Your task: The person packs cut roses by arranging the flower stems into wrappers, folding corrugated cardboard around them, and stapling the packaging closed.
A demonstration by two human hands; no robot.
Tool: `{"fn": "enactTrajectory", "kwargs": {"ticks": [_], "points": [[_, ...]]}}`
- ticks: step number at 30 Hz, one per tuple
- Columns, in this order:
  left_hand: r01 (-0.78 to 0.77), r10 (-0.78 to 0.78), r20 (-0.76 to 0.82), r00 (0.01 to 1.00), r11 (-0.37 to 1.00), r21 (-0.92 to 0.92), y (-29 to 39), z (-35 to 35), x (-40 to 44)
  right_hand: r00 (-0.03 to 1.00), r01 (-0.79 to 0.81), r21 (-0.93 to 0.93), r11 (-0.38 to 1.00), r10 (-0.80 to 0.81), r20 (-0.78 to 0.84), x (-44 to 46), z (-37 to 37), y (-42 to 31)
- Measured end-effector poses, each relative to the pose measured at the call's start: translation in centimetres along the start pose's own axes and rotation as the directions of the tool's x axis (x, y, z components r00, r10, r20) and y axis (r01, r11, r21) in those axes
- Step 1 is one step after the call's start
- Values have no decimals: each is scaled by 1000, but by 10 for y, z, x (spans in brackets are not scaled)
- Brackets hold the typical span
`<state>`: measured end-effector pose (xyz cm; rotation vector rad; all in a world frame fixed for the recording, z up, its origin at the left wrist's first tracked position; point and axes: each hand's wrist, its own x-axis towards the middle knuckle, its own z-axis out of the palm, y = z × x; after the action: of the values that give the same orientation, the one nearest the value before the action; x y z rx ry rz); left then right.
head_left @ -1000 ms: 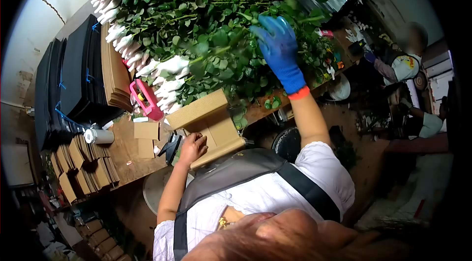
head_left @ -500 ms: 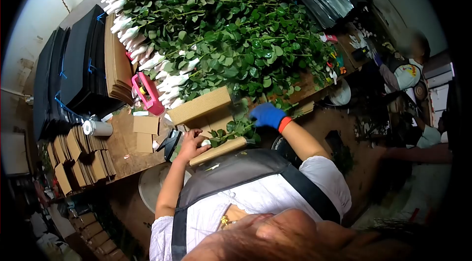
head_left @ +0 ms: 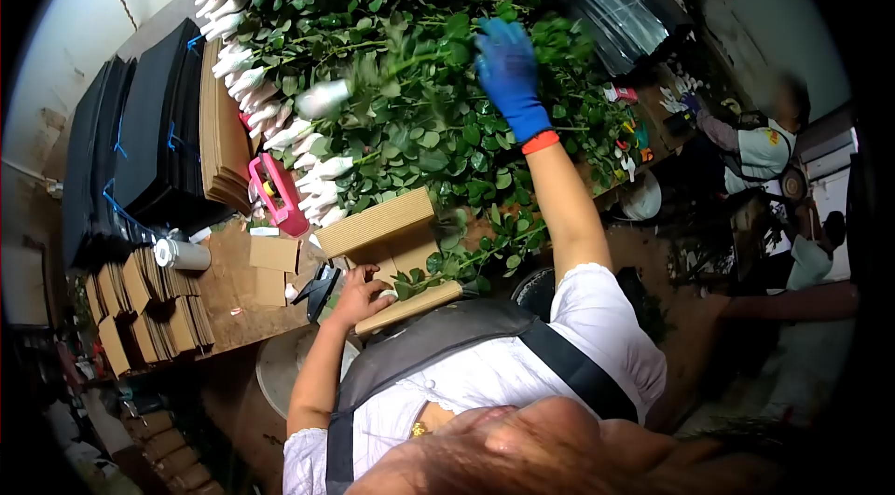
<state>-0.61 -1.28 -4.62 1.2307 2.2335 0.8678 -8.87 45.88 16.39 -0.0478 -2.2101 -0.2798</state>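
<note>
My bare left hand [head_left: 354, 302] is at the left end of an open corrugated cardboard wrapper [head_left: 378, 223], its fingers curled around the white-covered head of a rose. Leafy stems [head_left: 480, 257] lie along the wrapper and stick out to the right. My right hand [head_left: 513, 75], in a blue glove, is over the big pile of roses [head_left: 410, 136]. It appears closed on the stem of one rose, whose white-covered head [head_left: 323, 99] is blurred to its left. My body partly hides the wrapper's near edge [head_left: 410, 307].
A pink tape dispenser [head_left: 278, 195], a black tool [head_left: 323, 290], cardboard pieces [head_left: 273, 253] and a white cup [head_left: 182, 255] are on the left. Stacked dark sheets [head_left: 154, 127] and folded cardboard [head_left: 149, 309] stand beyond. Another person [head_left: 769, 145] is at the right.
My right hand has moved from beside the wrapper up over the rose pile, and a rose there is now moving. My left hand stays at the wrapper.
</note>
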Motion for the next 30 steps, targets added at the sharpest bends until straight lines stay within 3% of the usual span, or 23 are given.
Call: {"fn": "enactTrajectory", "kwargs": {"ticks": [2,3,6,8,9,10,12,13,14,15,16,19,20,23,24,26,27,28,29,30], "points": [[30,-30,16,999,1000,-8,5,-4,1,993,84,126,988,-94,75,3,-5,14],[-45,45,-10,999,998,34,2,-4,0,985,112,191,975,-134,109,2,-9,18],[-3,3,7,1000,1000,-3,4,-5,2,981,170,168,971,-151,-121,20,-92,1],[-30,31,-9,999,999,30,2,-3,-1,973,210,221,952,-226,50,9,-136,-23],[-10,10,-11,1000,1000,-12,4,-7,-2,942,279,241,930,-314,121,-3,-149,-36],[7,-8,-15,1000,998,-54,11,-12,0,904,251,302,920,-335,267,-15,-162,-54],[83,-87,-10,996,970,-228,-10,9,-3,723,170,354,920,-360,589,-60,-156,-79],[98,-98,-24,995,995,-37,-2,0,0,546,175,307,935,-352,760,-87,-148,-88],[108,-115,-91,989,991,-79,0,1,-1,426,173,283,943,-331,842,-116,-135,-95],[116,-135,-159,978,986,-121,1,1,-1,388,133,251,959,-283,877,-153,-115,-97],[339,-348,27,937,892,-300,-12,10,-1,329,124,243,962,-271,905,-183,-98,-97],[388,-452,-18,892,785,-482,-1,11,-6,142,185,291,939,-319,937,-243,-60,-102],[229,-365,-177,914,825,-517,5,12,-7,199,182,328,927,-362,911,-257,-55,-101],[-37,-5,-181,983,974,-224,-8,11,-3,-120,104,326,940,-313,942,-206,-60,-104],[82,-122,-103,987,940,-330,3,5,-3,-247,125,262,957,-226,942,-166,-67,-103],[69,-105,-95,990,942,-328,6,2,-4,12,-93,199,976,-199,980,-87,-68,-93],[80,-112,-77,991,937,-340,7,1,-3,482,-170,289,942,-177,858,-79,-49,-82],[75,-99,-63,993,947,-312,8,-2,-2,715,-225,355,907,-94,693,-38,-56,-84],[68,-84,-46,995,957,-282,9,-4,-1,877,-191,460,867,-60,476,-20,-29,-82],[99,-111,-22,994,946,-308,9,-3,-1,948,-105,485,868,-59,312,-5,1,-81]]}}
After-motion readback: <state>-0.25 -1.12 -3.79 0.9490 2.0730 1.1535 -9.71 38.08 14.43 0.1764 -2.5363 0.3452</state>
